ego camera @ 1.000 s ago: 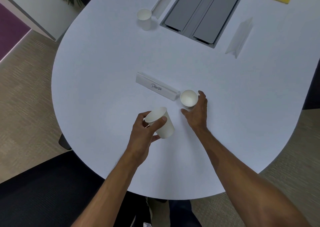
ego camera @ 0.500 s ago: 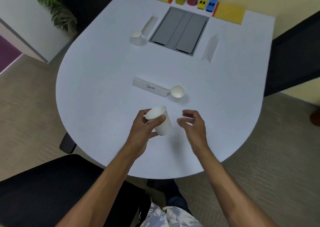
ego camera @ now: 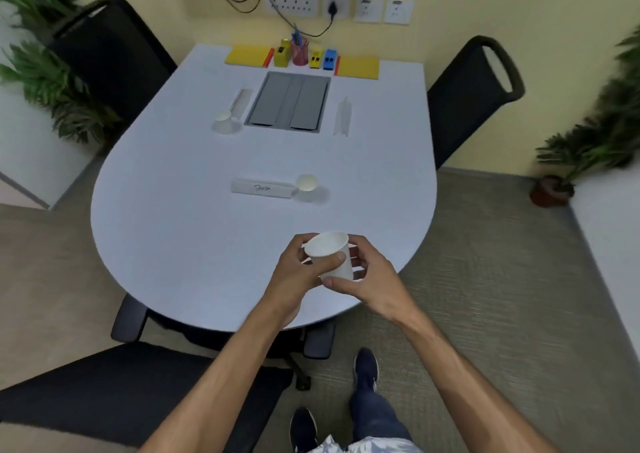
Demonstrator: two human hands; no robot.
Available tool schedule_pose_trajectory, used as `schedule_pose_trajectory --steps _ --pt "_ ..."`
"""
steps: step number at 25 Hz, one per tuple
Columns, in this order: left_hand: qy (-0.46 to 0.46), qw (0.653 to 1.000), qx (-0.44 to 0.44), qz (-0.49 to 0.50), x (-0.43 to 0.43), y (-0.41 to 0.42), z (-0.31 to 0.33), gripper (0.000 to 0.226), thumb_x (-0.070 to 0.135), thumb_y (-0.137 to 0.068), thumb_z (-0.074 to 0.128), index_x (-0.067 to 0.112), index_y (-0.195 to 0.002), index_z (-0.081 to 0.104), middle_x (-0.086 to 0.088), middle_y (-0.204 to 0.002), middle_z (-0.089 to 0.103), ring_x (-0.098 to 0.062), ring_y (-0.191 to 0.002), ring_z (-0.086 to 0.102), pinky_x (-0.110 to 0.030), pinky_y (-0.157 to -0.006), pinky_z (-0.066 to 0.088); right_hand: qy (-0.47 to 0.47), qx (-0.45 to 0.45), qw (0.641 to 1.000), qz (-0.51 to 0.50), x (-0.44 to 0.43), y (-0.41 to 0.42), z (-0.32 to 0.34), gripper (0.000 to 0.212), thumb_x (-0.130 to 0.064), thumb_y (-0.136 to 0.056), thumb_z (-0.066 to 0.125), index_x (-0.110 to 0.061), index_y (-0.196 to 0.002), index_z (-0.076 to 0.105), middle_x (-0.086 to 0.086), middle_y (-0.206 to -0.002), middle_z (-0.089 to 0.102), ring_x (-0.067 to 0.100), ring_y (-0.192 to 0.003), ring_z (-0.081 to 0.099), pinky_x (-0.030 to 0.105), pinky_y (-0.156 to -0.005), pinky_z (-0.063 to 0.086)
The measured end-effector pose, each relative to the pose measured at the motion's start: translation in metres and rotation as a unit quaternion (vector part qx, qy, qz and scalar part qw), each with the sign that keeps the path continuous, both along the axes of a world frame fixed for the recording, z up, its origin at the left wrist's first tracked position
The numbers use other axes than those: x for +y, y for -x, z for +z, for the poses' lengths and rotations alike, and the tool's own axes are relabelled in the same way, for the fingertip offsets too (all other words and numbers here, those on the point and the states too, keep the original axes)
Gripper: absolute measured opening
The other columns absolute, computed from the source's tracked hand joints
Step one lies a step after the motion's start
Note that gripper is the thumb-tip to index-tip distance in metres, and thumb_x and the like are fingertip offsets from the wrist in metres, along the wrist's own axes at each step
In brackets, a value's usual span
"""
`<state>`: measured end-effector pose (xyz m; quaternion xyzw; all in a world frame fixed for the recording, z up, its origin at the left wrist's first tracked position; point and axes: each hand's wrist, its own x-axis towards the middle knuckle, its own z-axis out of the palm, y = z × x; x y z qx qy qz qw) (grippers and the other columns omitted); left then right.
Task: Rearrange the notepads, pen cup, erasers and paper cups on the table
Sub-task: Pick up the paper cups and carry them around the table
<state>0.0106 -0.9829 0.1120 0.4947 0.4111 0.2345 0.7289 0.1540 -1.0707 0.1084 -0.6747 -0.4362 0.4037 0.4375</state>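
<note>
A white paper cup (ego camera: 330, 255) is held tilted above the near edge of the rounded white table (ego camera: 166, 231), between both hands. Ahead of the grip a second cup (ego camera: 307, 182) stands touching or just beside the right end of a white name card (ego camera: 262, 188). Farther ahead and to the left, a third cup (ego camera: 224, 121) stands by a grey hatch (ego camera: 289, 102) set into the tabletop. At the far edge, well apart from the hands, lie two yellow notepads (ego camera: 247, 55) (ego camera: 359, 67), with a red pen cup (ego camera: 300, 53) and yellow and blue erasers (ego camera: 322, 59) between them. Black chairs (ego camera: 110, 54) flank the table, and potted plants (ego camera: 588, 141) stand along the walls of the carpeted room.

The left hand (ego camera: 294, 274) grips the cup, thumb across its near wall. The right hand (ego camera: 372, 279) curls round its right side, thumb lying at the base.
</note>
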Motion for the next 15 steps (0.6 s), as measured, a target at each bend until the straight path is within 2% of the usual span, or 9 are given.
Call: schedule_pose_trajectory --steps 2,4,6,8,10,12,15 --pt "-0.02 0.999 0.01 -0.033 -0.017 -0.013 0.004 0.051 0.02 -0.076 0.085 0.022 -0.12 0.06 -0.003 -0.118 0.068 -0.019 -0.11 0.067 -0.039 -0.087 0.06 -0.018 -0.003 1.0 -0.02 -0.021 -0.009 0.003 0.067 -0.035 -0.07 0.088 -0.039 -0.127 0.052 -0.012 -0.113 0.066 0.008 -0.1 0.064 0.03 -0.083 0.058" --pt "-0.046 0.996 0.025 -0.066 -0.032 -0.034 0.008 0.057 0.027 -0.072 0.087 0.026 -0.121 0.059 0.001 -0.118 0.068 -0.014 -0.11 0.066 -0.036 -0.089 0.058 -0.031 0.001 0.998 -0.049 -0.044 -0.028 0.005 0.067 -0.032 -0.071 0.088 -0.039 -0.126 0.052 -0.012 -0.115 0.065 0.009 -0.101 0.064 0.027 -0.081 0.058" --pt "-0.067 0.992 0.038 -0.095 -0.046 -0.059 0.014 0.062 0.028 -0.075 0.086 0.029 -0.127 0.053 0.005 -0.12 0.067 -0.006 -0.107 0.066 -0.024 -0.086 0.055 -0.033 0.004 0.996 -0.085 -0.067 -0.054 0.006 0.066 -0.031 -0.07 0.088 -0.039 -0.125 0.052 -0.01 -0.114 0.064 0.011 -0.102 0.063 0.027 -0.08 0.057" --pt "-0.093 0.987 0.046 -0.122 -0.064 -0.093 0.022 0.062 0.03 -0.079 0.082 0.029 -0.132 0.049 0.009 -0.124 0.063 0.002 -0.107 0.064 -0.013 -0.079 0.05 -0.034 0.006 0.991 -0.127 -0.094 -0.091 0.005 0.066 -0.031 -0.07 0.088 -0.039 -0.123 0.05 -0.007 -0.113 0.065 0.013 -0.102 0.064 0.034 -0.084 0.058" --pt "-0.126 0.98 0.063 -0.143 -0.08 -0.13 0.026 0.059 0.036 -0.083 0.076 0.03 -0.134 0.047 0.01 -0.13 0.06 0.001 -0.114 0.06 -0.009 -0.077 0.047 -0.039 0.006 0.987 -0.156 -0.119 -0.133 0.004 0.066 -0.031 -0.07 0.087 -0.037 -0.123 0.049 -0.006 -0.115 0.064 0.013 -0.105 0.063 0.039 -0.089 0.057" --pt "-0.181 0.963 0.102 -0.174 -0.098 -0.17 0.029 0.058 0.048 -0.087 0.068 0.033 -0.138 0.044 0.012 -0.136 0.055 -0.003 -0.125 0.054 -0.011 -0.088 0.041 -0.042 0.003 0.983 -0.18 -0.144 -0.178 0.005 0.068 -0.034 -0.068 0.086 -0.038 -0.124 0.047 -0.008 -0.119 0.062 0.013 -0.11 0.061 0.04 -0.091 0.056" --pt "-0.299 0.914 0.17 -0.217 -0.126 -0.232 0.027 0.069 0.062 -0.089 0.055 0.036 -0.148 0.033 0.012 -0.154 0.039 -0.007 -0.139 0.039 -0.023 -0.107 0.031 -0.042 -0.004 0.979 -0.2 -0.184 -0.243 0.007 0.068 -0.035 -0.067 0.085 -0.038 -0.124 0.046 -0.008 -0.121 0.061 0.013 -0.113 0.06 0.039 -0.092 0.055"
